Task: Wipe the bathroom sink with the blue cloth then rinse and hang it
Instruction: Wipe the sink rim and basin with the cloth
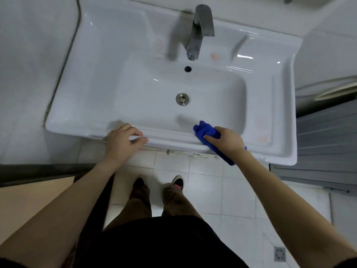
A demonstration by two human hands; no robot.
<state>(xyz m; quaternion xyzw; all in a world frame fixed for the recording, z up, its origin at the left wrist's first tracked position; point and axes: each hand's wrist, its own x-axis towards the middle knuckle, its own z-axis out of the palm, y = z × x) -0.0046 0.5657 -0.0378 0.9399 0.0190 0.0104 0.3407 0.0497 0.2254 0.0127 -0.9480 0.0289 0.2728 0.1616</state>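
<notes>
sink (92, 74) fills the upper frame: white ceramic, wide flat deck on its left side, rectangular basin right of centre, faint pinkish stains on the back deck and right ledge. it sits against a white wall on the left. white tiled floor (208, 186) is below it, and you stand on it facing the front rim.

your hands are well apart, both on the sink's front rim. left hand (121, 140) grips the rim left of centre, fingers curled over the lip and thumb lying along the front edge. right hand (226, 140) is clamped round the blue cloth (206, 129), knuckles up, pressing it onto the rim right of centre.

faucet (201, 29) is grey metal on the back deck, spout reaching over the back of the basin, no water visible.

blue cloth is bunched. one end pokes past your fingers into the basin's near wall, and the other end hangs below the rim under your wrist.

shoes (178, 181) are dark, toes pointing to the sink base. round metal drain plug (182, 99) is mid basin. square floor drain (279, 253) is at lower right. dark overflow hole (188, 69) sits just under the spout.
</notes>
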